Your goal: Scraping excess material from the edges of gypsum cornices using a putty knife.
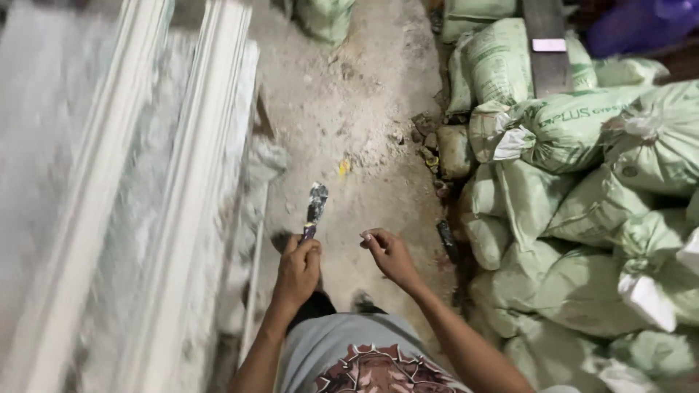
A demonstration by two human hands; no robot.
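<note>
Dusty concrete floor [342, 94] noted underfoot, strewn w/ plaster crumbs and a small yellow scrap [344, 167]; site reads as a storage/work area.

Left hand [298, 269]: fingers wrapped fully round the handle of a putty knife [316, 207], fist closed, thumb on top. Blade is held pointing up and away from the body, crusted w/ grey-white material; grip at the handle end prob. keeps the soiled blade clear of skin and shirt.

Right hand [389, 255]: fingers loosely curled, thumb and forefinger tips pinched close together; whether anything is held between them cannot be told. Fingertips appear whitened, likely w/ plaster.

Outward, left side: long white moulded strips [189, 182] are laid lengthwise side by side, approx. parallel, blurred in view; flat lay presumably keeps them straight.

Right side: green sacks [582, 131] are heaped against each other, near the right hand but apart from it. A dark plank [547, 65] rests on top of the heap, a small pale card [549, 45] on it.
</note>
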